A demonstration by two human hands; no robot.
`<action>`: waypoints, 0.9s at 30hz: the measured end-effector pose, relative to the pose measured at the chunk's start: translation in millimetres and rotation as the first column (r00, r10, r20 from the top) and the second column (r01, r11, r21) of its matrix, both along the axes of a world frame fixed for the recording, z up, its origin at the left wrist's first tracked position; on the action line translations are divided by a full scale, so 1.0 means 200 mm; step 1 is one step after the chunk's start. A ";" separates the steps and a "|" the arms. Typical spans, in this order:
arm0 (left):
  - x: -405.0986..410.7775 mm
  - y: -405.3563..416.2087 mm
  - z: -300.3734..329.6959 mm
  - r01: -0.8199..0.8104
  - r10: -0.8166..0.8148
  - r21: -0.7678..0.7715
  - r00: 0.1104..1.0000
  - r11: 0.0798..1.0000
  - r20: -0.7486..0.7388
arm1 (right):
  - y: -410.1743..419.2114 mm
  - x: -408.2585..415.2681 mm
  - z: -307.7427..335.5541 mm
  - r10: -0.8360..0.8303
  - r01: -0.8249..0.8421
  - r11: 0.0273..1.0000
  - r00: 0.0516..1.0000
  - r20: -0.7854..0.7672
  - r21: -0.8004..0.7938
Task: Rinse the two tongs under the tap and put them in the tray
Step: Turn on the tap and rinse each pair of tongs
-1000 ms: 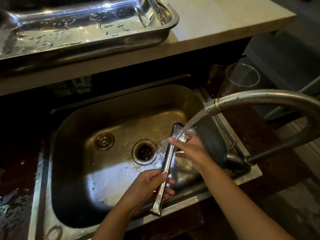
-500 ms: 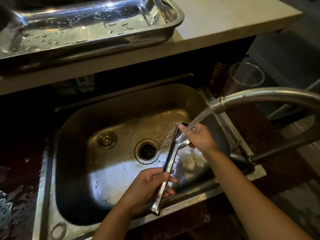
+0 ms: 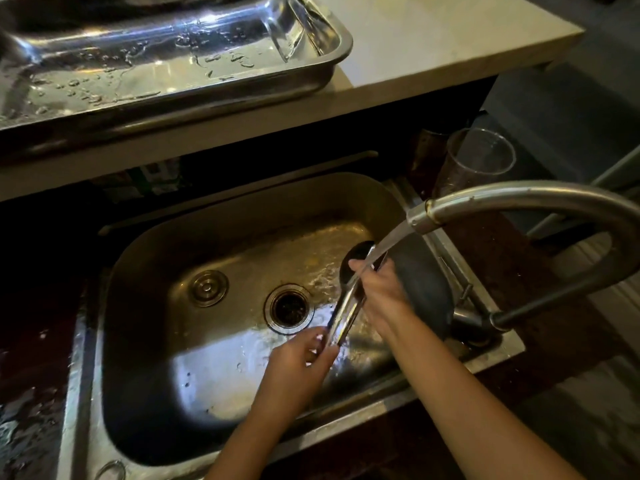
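A pair of steel tongs [image 3: 346,311] slants over the sink under the running tap [image 3: 512,202]. My left hand [image 3: 298,365] grips the near handle end. My right hand [image 3: 379,292] is closed around the far end, where the dark scoop-shaped tip [image 3: 356,256] catches the stream. The steel tray [image 3: 322,69] stands on the pale counter at the upper left, wet with drops. A second pair of tongs [image 3: 287,29] appears to lie in the tray's right part.
The steel sink [image 3: 242,216] has a drain [image 3: 289,308] and a plug [image 3: 207,287] in its floor. A clear plastic cup [image 3: 478,157] stands behind the tap. Wet dark worktop surrounds the sink.
My left hand has slid up the handle, so the near end no longer sticks out below it. The tongs have turned and their dark tip now shows past my right hand.
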State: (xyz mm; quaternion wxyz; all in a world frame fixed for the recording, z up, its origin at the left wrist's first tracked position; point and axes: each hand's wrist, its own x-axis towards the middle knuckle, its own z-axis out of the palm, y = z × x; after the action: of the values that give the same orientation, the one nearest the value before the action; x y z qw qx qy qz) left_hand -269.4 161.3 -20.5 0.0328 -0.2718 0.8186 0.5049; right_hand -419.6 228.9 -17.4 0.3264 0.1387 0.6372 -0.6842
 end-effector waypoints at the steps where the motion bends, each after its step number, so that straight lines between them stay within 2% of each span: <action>1: -0.01 -0.02 0.01 0.001 -0.007 0.203 1.000 0.979 0.027 | 0.01 -0.01 0.01 -0.010 0.015 0.997 0.998 0.057 -0.080; 3: -0.02 -0.05 0.02 -0.005 -0.038 0.433 0.995 0.901 0.091 | 0.04 -0.02 0.02 -0.016 0.085 0.942 0.978 0.209 -0.324; 4: -0.03 -0.07 0.04 -0.002 -0.055 0.498 0.994 0.867 0.099 | 0.05 -0.03 0.02 -0.002 0.120 0.899 0.963 0.269 -0.422; 6: -0.03 -0.07 0.05 0.016 -0.095 0.589 0.990 0.808 0.103 | 0.07 -0.02 0.01 0.038 0.115 0.861 0.957 0.287 -0.496; 8: -0.03 -0.06 0.06 0.047 -0.129 0.608 0.987 0.793 0.091 | 0.08 -0.01 0.00 0.096 -0.004 0.902 0.977 0.189 -0.432; 10: -0.02 -0.06 0.05 0.013 -0.094 0.600 0.990 0.800 0.105 | 0.11 -0.01 -0.02 0.248 -0.245 0.945 0.969 -0.010 -0.215; 12: -0.01 -0.07 0.04 -0.025 -0.060 0.591 0.990 0.806 0.124 | 0.15 -0.02 -0.04 0.373 -0.377 0.926 0.922 -0.104 -0.018; 14: 0.00 -0.09 0.03 -0.063 -0.032 0.607 0.989 0.792 0.145 | 0.16 -0.03 -0.04 0.358 -0.352 0.933 0.925 -0.128 0.072; 17: 0.01 -0.09 0.02 -0.107 0.011 0.626 0.988 0.772 0.156 | 0.14 -0.05 -0.03 0.243 -0.209 0.962 0.950 -0.198 0.177; 19: 0.01 -0.10 0.02 -0.129 0.037 0.628 0.987 0.767 0.157 | 0.13 -0.07 -0.02 0.202 -0.159 0.966 0.956 -0.211 0.205; 21: 0.01 -0.10 0.01 -0.132 0.050 0.622 0.988 0.772 0.147 | 0.14 -0.08 -0.01 0.250 -0.206 0.955 0.947 -0.203 0.214; 25: 0.02 -0.12 0.00 -0.139 0.074 0.611 0.989 0.779 0.131 | 0.19 -0.08 -0.01 0.429 -0.423 0.903 0.894 -0.131 0.068; 27: 0.03 -0.12 -0.01 -0.124 0.051 0.609 0.990 0.784 0.135 | 0.19 -0.08 0.00 0.386 -0.386 0.922 0.913 -0.130 0.026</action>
State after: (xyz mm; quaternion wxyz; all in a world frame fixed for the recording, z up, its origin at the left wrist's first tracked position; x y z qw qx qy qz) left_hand -264.3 136.7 -22.8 0.1415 -0.3116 0.5929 0.7289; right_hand -435.0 266.1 -17.4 0.4119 -0.0355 0.6724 -0.6140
